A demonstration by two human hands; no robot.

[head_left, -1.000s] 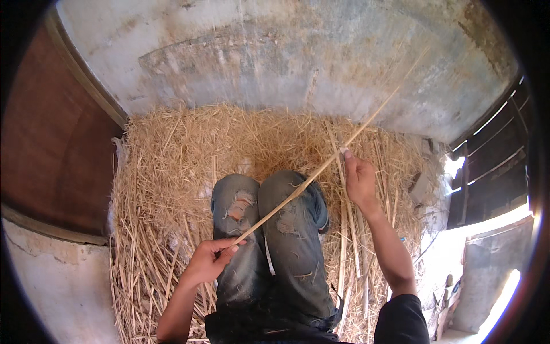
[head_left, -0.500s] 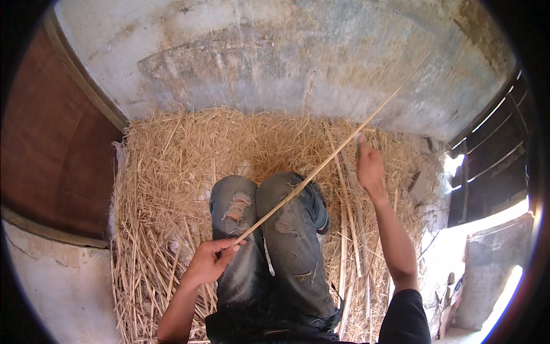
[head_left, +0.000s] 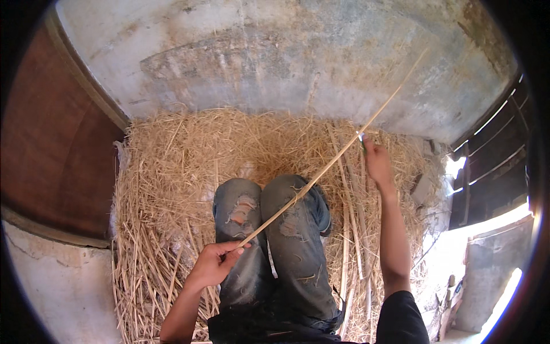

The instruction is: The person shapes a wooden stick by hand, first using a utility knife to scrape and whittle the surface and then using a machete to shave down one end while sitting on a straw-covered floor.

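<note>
A long, thin, pale strip of cane or bamboo runs diagonally over my knees, its far tip thin and faint against the wall. My left hand is closed on the near end, low over my left thigh. My right hand grips a small tool with a green handle, apparently a knife, whose bright metal end is at the strip's upper section, touching or very close. My torn jeans show beneath the strip, with bits of straw stuck on them.
Loose straw and longer stalks cover the ground around me. A weathered wall rises ahead. A brown panel stands at left; dark slats with bright gaps and rubble are at right.
My right hand has moved up and right along the strip, and the green tool now shows in it. My left hand has stayed on the near end, shifting slightly down.
</note>
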